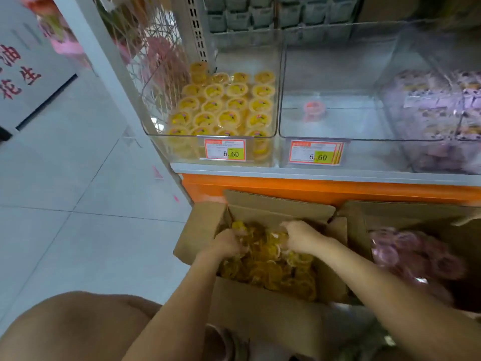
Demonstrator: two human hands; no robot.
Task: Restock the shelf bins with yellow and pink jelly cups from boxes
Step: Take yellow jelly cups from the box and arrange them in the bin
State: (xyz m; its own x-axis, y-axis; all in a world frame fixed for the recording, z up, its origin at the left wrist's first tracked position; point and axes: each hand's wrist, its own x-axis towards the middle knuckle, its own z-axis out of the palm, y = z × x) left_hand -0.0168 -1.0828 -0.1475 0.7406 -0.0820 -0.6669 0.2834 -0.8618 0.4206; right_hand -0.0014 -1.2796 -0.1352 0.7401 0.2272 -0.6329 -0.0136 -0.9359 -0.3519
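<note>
An open cardboard box (250,311) on the floor holds a heap of yellow jelly cups (270,269). Both hands are down in it: my left hand (227,243) grips yellow cups at the heap's left, and my right hand (299,235) grips cups at its upper right. A second box (356,230) to the right holds pink jelly cups (413,256). On the shelf above, the left clear bin (210,149) is packed with yellow cups (223,105). The middle clear bin (283,121) holds a single pink cup (314,108).
A third clear bin (390,105) at the right holds purple packets (440,105). Price tags (225,149) hang on the bin fronts above an orange shelf base (312,188). Grey floor tiles (78,204) lie to the left. My knee (78,329) is at bottom left.
</note>
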